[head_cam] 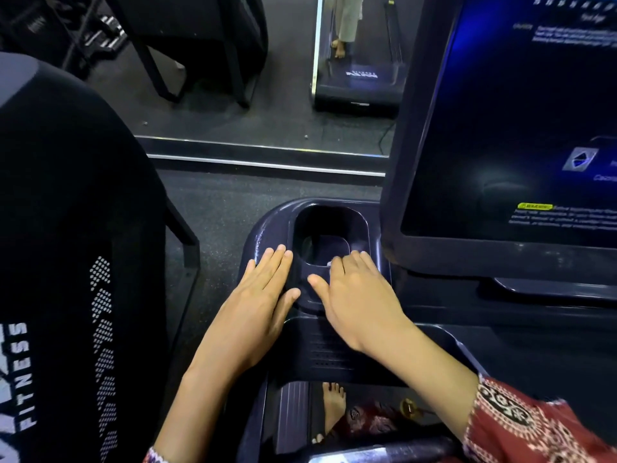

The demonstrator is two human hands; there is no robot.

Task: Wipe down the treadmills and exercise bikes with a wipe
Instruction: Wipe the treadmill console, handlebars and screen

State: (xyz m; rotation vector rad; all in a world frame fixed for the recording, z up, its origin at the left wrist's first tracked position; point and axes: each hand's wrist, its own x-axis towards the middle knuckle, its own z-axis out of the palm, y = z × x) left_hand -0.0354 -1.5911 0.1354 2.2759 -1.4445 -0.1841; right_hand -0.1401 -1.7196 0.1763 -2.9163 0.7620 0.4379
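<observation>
I stand at a dark treadmill console (267, 228) with a deep cup holder (329, 228) at its left end. My left hand (263, 295) lies flat on the console just left of the cup holder, fingers straight and together. My right hand (357, 292) lies flat over the cup holder's near rim, fingers straight. A small white bit of wipe (329, 263) peeks out from under its fingertips; the remainder is hidden beneath the hand. The lit touchscreen (534, 128) rises to the right.
A black neighbouring machine marked FITNESS (66, 262) fills the left. A mirror (267, 78) ahead reflects a treadmill and a person's legs. Below the console lie the treadmill deck and my bare foot (334, 406). A handrail (384, 451) crosses the bottom edge.
</observation>
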